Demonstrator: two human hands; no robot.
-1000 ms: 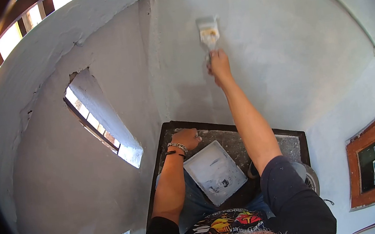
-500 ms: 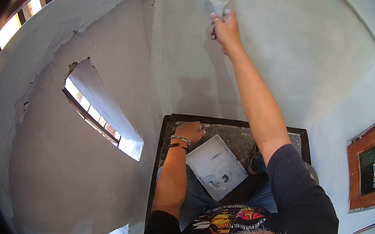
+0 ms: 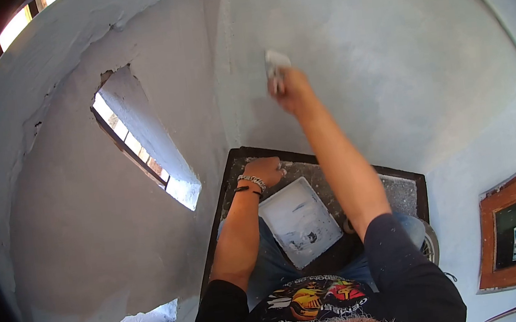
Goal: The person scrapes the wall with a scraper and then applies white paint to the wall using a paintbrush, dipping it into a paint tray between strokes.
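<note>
A: Your right hand [image 3: 293,91] is closed around the handle of a flat paintbrush [image 3: 278,60], out at the end of your long reach. The pale bristle end points up and away from you, in front of the light grey-green wall [image 3: 373,59]. It's a bit blurred, so I can't tell whether the bristles touch the plaster.

B: And your left hand [image 3: 264,172] is down low, fingers curled in, over the far left part of the dark-rimmed platform [image 3: 401,192]. I can't tell if anything is inside that curl. On your wrist sit a chain bracelet [image 3: 252,179] and a thin black band [image 3: 242,189].

A: Where's the paint tray [image 3: 300,220] from where you are?

B: Straight in front of your printed T-shirt [image 3: 312,299], just beside your left hand and well below the brush. It's square, whitish, turned at an angle, with bluish-grey smears and a dark patch inside. Your jeans [image 3: 268,252] show next to it; what bears its weight is hidden.

A: On your left, the darker grey wall [image 3: 101,236] has a narrow slanted window opening [image 3: 147,135]. On your right hangs a brown wooden frame [image 3: 490,242].
</note>
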